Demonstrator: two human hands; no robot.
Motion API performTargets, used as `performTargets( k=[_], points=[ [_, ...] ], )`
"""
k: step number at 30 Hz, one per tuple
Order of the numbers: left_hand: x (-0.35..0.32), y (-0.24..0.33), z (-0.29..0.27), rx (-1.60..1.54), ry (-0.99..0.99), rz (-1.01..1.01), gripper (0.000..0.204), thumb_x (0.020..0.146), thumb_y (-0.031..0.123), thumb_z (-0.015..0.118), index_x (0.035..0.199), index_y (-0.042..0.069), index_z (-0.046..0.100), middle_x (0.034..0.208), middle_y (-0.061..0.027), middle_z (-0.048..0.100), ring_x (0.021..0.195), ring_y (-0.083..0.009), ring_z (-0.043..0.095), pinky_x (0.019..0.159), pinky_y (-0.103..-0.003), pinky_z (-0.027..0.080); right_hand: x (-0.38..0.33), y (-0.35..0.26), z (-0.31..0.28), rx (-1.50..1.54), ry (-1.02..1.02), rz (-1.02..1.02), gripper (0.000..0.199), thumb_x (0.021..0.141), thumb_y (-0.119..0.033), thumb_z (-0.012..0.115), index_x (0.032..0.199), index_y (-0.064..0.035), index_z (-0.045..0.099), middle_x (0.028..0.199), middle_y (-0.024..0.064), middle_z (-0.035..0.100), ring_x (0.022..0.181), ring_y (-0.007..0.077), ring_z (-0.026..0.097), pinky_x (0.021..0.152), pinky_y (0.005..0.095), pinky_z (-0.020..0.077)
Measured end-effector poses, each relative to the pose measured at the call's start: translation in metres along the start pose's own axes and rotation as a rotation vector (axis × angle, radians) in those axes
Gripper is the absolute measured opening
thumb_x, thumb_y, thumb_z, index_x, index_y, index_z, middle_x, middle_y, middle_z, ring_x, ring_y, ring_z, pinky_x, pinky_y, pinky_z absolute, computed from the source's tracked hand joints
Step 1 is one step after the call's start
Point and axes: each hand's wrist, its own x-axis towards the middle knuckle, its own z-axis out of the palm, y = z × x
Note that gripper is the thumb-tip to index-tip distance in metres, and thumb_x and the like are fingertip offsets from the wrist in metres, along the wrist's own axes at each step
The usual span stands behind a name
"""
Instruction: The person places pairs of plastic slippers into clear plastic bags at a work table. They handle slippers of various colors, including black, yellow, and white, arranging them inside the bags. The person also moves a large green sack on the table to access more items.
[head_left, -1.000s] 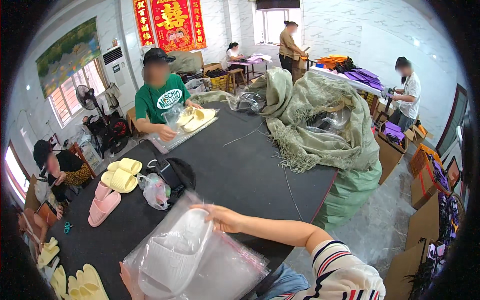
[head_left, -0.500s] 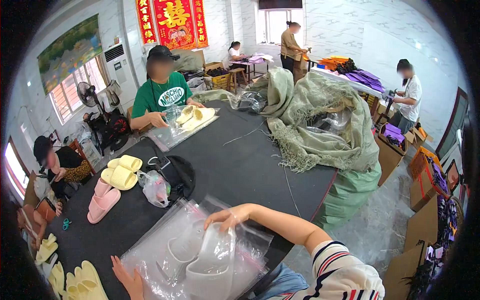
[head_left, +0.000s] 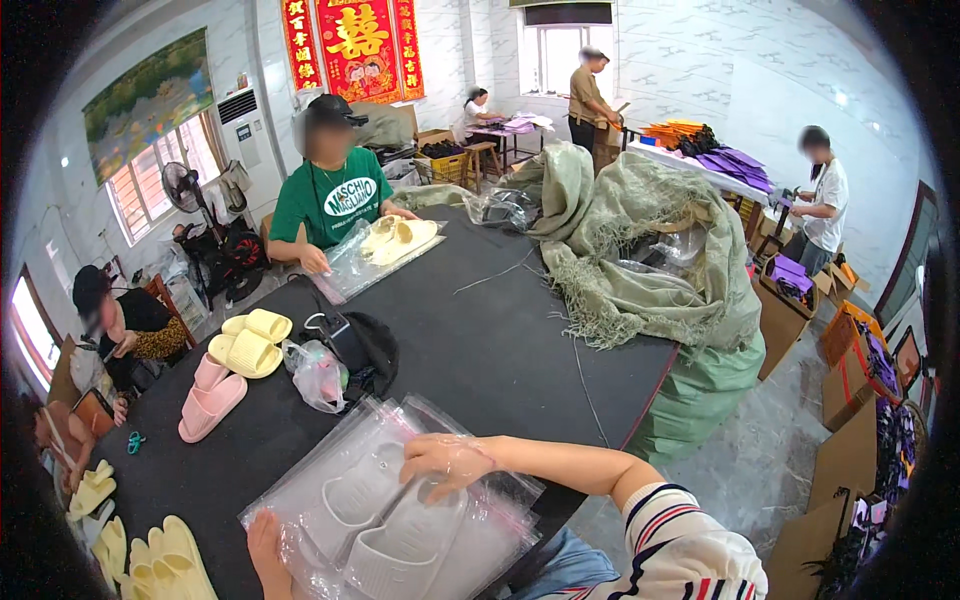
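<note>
Lowered since earlier, one white slipper (head_left: 408, 535) is bagged beside its mate (head_left: 350, 500) at the table's (head_left: 510, 350) near edge, touched by the right hand's (head_left: 445, 463) bent fingers; neither that grip nor the left hand's (head_left: 266, 552) can be told. A sack (head_left: 625, 225) is heaped beyond.

Workers (head_left: 345, 200) at tables (head_left: 500, 340), a bulging sack (head_left: 700, 395) and cartons (head_left: 845, 450) mark a workshop.

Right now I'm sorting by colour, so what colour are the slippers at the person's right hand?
The slippers are pale greyish white, seen best in the head view.
</note>
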Motion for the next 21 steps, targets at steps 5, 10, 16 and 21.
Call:
performTargets(
  k=[5, 10, 16, 21],
  points=[
    [-0.001, -0.005, 0.004, -0.01, -0.008, 0.034, 0.037, 0.085, 0.009, 0.051, 0.121, 0.001, 0.057, 0.128, -0.0185, 0.054, 0.122, -0.0351, 0.047, 0.104, -0.045, 0.032, 0.021, -0.007, 0.018, -0.137, 0.042, -0.158, 0.059, 0.074, -0.044, 0.07, 0.119, -0.0065, 0.056, 0.122, 0.0161, 0.049, 0.116, 0.0311, 0.046, 0.094, 0.0437, 0.0367],
    [0.0, -0.007, -0.001, 0.086, -0.038, 0.107, 0.035, 0.086, 0.013, 0.052, 0.119, 0.001, 0.059, 0.126, -0.0183, 0.055, 0.12, -0.0351, 0.049, 0.103, -0.045, 0.033, 0.067, -0.012, 0.035, -0.084, -0.116, -0.307, 0.058, 0.073, -0.044, 0.069, 0.115, -0.0041, 0.058, 0.128, 0.0164, 0.049, 0.121, 0.0317, 0.045, 0.097, 0.0446, 0.0359],
    [0.01, 0.01, 0.0, 0.052, -0.03, 0.1, 0.033, 0.086, 0.014, 0.053, 0.116, 0.001, 0.061, 0.125, -0.0181, 0.056, 0.12, -0.0352, 0.049, 0.103, -0.045, 0.033, 0.102, -0.009, 0.091, -0.088, -0.093, -0.381, 0.053, 0.073, -0.03, 0.067, 0.116, -0.001, 0.057, 0.127, 0.017, 0.052, 0.124, 0.0304, 0.044, 0.102, 0.045, 0.0332],
    [0.004, -0.006, -0.002, 0.11, -0.062, 0.123, 0.033, 0.086, 0.012, 0.052, 0.115, 0.0, 0.06, 0.124, -0.0176, 0.057, 0.119, -0.0352, 0.05, 0.103, -0.046, 0.033, 0.105, -0.026, 0.097, -0.017, -0.066, -0.297, 0.046, 0.073, -0.025, 0.065, 0.109, 0.003, 0.06, 0.122, 0.0157, 0.056, 0.124, 0.0311, 0.044, 0.103, 0.0452, 0.0325]
  ],
)
